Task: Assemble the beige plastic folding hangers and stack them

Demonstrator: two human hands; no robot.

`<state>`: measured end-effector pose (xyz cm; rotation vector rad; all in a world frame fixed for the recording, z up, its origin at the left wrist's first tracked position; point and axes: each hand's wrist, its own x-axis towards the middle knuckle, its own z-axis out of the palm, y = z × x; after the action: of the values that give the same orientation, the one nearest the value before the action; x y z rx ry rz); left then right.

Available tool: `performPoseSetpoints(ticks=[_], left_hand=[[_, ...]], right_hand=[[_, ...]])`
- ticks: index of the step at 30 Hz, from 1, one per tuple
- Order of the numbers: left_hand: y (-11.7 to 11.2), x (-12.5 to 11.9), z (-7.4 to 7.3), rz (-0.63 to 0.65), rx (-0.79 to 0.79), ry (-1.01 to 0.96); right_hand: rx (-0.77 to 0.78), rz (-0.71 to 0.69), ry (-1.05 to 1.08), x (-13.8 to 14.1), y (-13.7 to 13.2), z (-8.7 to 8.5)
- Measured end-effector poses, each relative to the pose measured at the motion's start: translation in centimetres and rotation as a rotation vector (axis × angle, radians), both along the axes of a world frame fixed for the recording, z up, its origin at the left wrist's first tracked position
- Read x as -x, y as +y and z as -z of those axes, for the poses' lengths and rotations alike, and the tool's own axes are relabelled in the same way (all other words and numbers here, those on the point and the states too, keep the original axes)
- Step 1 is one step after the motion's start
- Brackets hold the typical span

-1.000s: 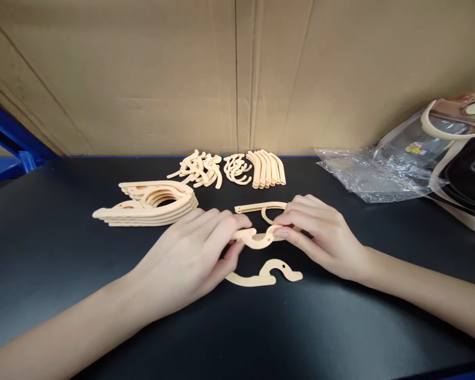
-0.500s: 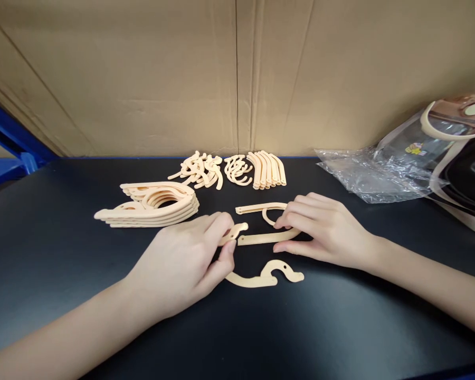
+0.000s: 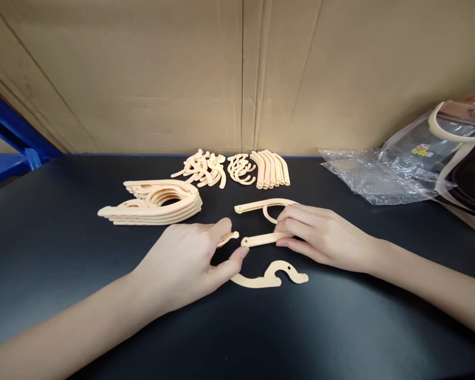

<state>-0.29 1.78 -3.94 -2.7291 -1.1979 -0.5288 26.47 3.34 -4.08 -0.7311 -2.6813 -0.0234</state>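
My left hand [image 3: 190,258] keeps a small beige plastic hanger piece [image 3: 228,238] by its fingers, most of it hidden. Its thumb is apart from the index finger and lies just under the end of a lower hanger arm [image 3: 261,240], which has a small hole. My right hand [image 3: 320,232] grips that arm between thumb and fingers. An upper arm [image 3: 257,205] and a curved part [image 3: 269,214] run behind the right fingers; how they join is hidden. In front, a flat hook-shaped hanger piece [image 3: 257,282] lies on the black table, its left end behind my left thumb.
A stack of folded hangers [image 3: 154,211] lies at left. Behind are a pile of hook pieces [image 3: 203,168], small curved pieces [image 3: 241,169] and a row of hanger arms [image 3: 272,168]. Clear plastic [image 3: 356,177] and a bag [image 3: 465,153] sit at right, before a cardboard wall [image 3: 162,79].
My left thumb has moved away from the index finger toward the lower arm's end, and the small piece has tilted. My right fingers have closed in on the lower arm. The view has shifted slightly.
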Motion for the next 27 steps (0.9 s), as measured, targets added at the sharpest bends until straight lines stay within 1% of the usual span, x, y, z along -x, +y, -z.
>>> performPoseSetpoints(ticks=[3, 6, 12, 16, 21, 27], left_hand=[[0.14, 0.0, 0.31, 0.002, -0.036, 0.019], [0.31, -0.01, 0.51, 0.029, -0.048, 0.035], [0.23, -0.12, 0.47, 0.088, -0.05, 0.013], [0.19, -0.07, 0.45, 0.099, -0.031, -0.001], [0.28, 0.09, 0.35, 0.144, 0.024, 0.003], [0.16, 0.13, 0.16, 0.142, 0.05, 0.041]], right_hand=[[-0.011, 0.0, 0.007, 0.15, -0.06, -0.01], [-0.02, -0.002, 0.017, 0.26, -0.16, -0.06], [-0.082, -0.01, 0.033, 0.38, -0.34, -0.13], [-0.122, -0.003, 0.025, 0.37, -0.4, -0.07], [-0.171, -0.009, 0.018, 0.4, -0.52, 0.02], [-0.186, -0.013, 0.017, 0.39, -0.7, -0.09]])
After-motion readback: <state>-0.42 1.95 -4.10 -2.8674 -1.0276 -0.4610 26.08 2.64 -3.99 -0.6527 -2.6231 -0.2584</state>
